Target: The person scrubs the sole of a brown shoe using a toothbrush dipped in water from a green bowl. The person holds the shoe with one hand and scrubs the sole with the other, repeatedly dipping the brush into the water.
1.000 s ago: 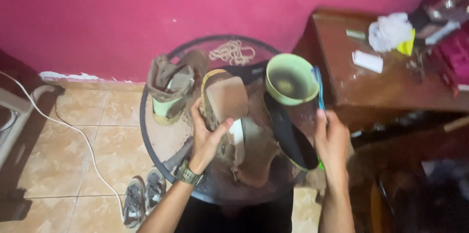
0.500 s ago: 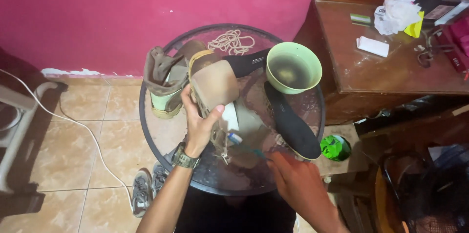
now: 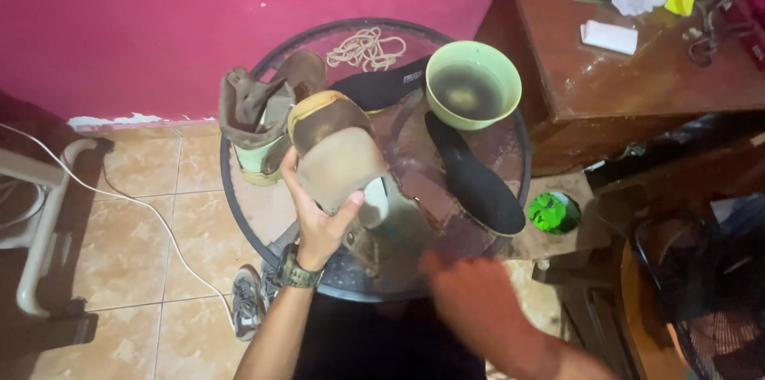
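Here we look down on a round glass table (image 3: 255,221) at the centre of the frame. Our left hand (image 3: 319,217) grips a worn tan boot (image 3: 339,149), sole turned up, lifted over the table's middle. Our right hand (image 3: 470,300), blurred at lower centre, hovers near the table's front edge; we cannot tell its grip. A second boot (image 3: 255,121) stands at the table's left. A green bowl (image 3: 472,84) sits at upper right, a black insole (image 3: 474,177) just below it, and coiled laces (image 3: 366,47) at the top.
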